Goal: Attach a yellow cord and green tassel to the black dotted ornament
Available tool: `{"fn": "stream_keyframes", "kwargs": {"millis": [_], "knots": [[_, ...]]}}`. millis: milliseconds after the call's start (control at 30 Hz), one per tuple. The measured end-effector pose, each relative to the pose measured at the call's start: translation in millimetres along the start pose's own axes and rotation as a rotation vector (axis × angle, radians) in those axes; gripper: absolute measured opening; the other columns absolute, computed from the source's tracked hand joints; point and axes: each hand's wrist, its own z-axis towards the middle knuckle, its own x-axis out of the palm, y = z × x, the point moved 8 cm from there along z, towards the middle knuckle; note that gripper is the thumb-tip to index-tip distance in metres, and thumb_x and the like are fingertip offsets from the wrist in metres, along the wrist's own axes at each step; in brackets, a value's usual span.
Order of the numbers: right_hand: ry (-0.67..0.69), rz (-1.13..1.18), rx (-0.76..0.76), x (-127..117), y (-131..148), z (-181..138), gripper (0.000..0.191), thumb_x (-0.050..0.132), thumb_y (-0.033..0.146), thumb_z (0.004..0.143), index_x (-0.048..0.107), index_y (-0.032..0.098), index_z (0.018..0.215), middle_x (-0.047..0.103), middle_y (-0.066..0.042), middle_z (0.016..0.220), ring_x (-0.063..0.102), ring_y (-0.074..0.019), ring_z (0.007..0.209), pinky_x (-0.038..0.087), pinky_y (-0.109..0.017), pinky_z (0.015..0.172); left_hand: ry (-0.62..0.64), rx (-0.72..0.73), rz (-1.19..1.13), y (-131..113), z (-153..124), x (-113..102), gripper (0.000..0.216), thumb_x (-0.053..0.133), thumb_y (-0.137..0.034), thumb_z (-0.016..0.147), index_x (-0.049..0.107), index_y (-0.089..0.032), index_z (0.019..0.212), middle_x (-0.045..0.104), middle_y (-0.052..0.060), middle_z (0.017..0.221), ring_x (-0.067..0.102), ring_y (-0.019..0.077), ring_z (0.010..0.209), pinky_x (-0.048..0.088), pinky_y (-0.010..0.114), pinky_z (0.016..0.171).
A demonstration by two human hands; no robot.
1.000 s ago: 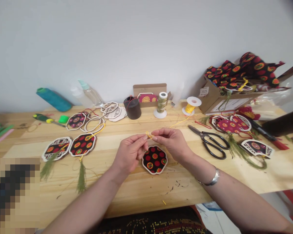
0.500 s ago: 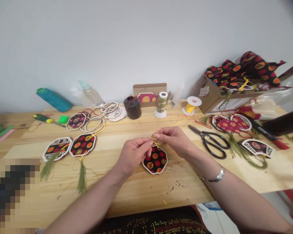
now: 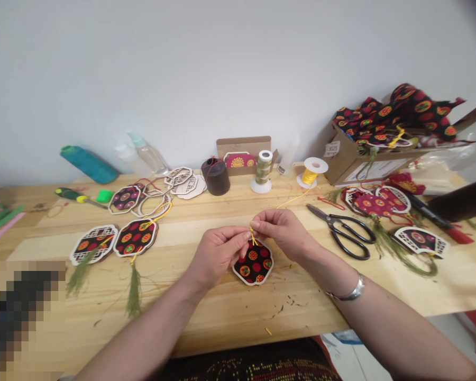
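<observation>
Close to the near edge of the table [image 3: 230, 312], about midway along it, lies a flat ornament [image 3: 257, 265] covered in black fabric with red and orange dots. Just above its far rim the two hands meet. The left hand [image 3: 218, 254] has thumb and forefinger pressed together on a thin yellow cord [image 3: 253, 237], and the right hand [image 3: 282, 230] pinches the same cord from the other side, fingertips almost touching. The cord drops to the ornament's top, and a strand runs off toward the far edge, to a yellow spool [image 3: 311, 172]. Right of the hands lie black scissors [image 3: 343, 231]; left of them, two finished ornaments [image 3: 135, 236] with green tassels. A cardboard box [image 3: 347, 159] sits at the far right corner.
</observation>
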Motion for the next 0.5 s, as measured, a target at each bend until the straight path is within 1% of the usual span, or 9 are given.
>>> {"fn": "stream_keyframes", "kwargs": {"millis": [100,133,167,233,267,333,400,500], "knots": [[0.01,-0.025,-0.014,0,-1,1,0.022,0.066,0.033,0.07,0.059,0.015,0.06,0.057,0.002,0.055,0.048,-0.0077,0.052,0.039,-0.023,0.053,0.0,-0.01,-0.039,2,1,-2,0.02,0.072,-0.032,0.067,0.071,-0.013,0.074,0.049,-0.004,0.045,0.03,0.0019,0.037,0.016,0.017,0.036],[-0.004,-0.051,-0.049,-1,1,1,0.019,0.065,0.032,0.072,0.061,0.015,0.064,0.059,0.001,0.058,0.05,-0.0084,0.054,0.04,-0.023,0.055,-0.002,-0.018,-0.06,4,2,-3,0.02,0.073,-0.031,0.066,0.071,-0.013,0.074,0.049,-0.004,0.045,0.03,0.0015,0.036,0.015,0.016,0.036],[-0.035,-0.094,-0.113,-4,5,1,0.015,0.063,0.03,0.074,0.062,0.016,0.069,0.061,0.0,0.062,0.053,-0.0094,0.058,0.042,-0.024,0.057,-0.007,-0.026,-0.085,5,3,-5,0.02,0.073,-0.031,0.066,0.071,-0.013,0.075,0.049,-0.004,0.045,0.029,0.0012,0.036,0.014,0.016,0.036],[-0.11,-0.228,-0.323,-9,19,-3,0.006,0.062,0.022,0.077,0.065,0.017,0.079,0.064,-0.001,0.073,0.057,-0.0115,0.067,0.044,-0.026,0.064,-0.024,-0.045,-0.141,6,5,-8,0.021,0.074,-0.03,0.065,0.071,-0.012,0.075,0.048,-0.005,0.045,0.027,0.0006,0.035,0.012,0.016,0.035],[-0.132,-0.306,-0.444,-9,27,-6,0.006,0.062,0.018,0.077,0.066,0.019,0.082,0.064,-0.002,0.078,0.057,-0.0123,0.072,0.045,-0.027,0.067,-0.035,-0.053,-0.168,7,6,-10,0.021,0.075,-0.03,0.065,0.071,-0.012,0.076,0.048,-0.005,0.045,0.026,0.0003,0.035,0.011,0.016,0.035],[-0.122,-0.461,-0.65,-3,39,-15,0.01,0.06,0.014,0.079,0.067,0.02,0.085,0.064,-0.003,0.084,0.057,-0.0137,0.078,0.046,-0.028,0.071,-0.047,-0.066,-0.213,7,7,-13,0.021,0.076,-0.029,0.063,0.07,-0.012,0.075,0.048,-0.005,0.045,0.025,-0.0001,0.035,0.011,0.015,0.035],[-0.085,-0.578,-0.781,5,44,-22,0.012,0.059,0.014,0.082,0.068,0.021,0.085,0.063,-0.004,0.084,0.057,-0.0148,0.08,0.046,-0.03,0.073,-0.043,-0.073,-0.237,7,7,-13,0.022,0.076,-0.029,0.063,0.07,-0.012,0.075,0.047,-0.005,0.045,0.025,-0.0003,0.035,0.011,0.015,0.035],[-0.069,-0.683,-0.887,12,48,-28,0.014,0.057,0.014,0.084,0.069,0.022,0.084,0.062,-0.004,0.078,0.055,-0.0154,0.077,0.046,-0.031,0.07,-0.027,-0.082,-0.232,8,6,-11,0.023,0.076,-0.03,0.063,0.07,-0.012,0.076,0.046,-0.005,0.044,0.025,-0.0001,0.035,0.011,0.015,0.035]]}}
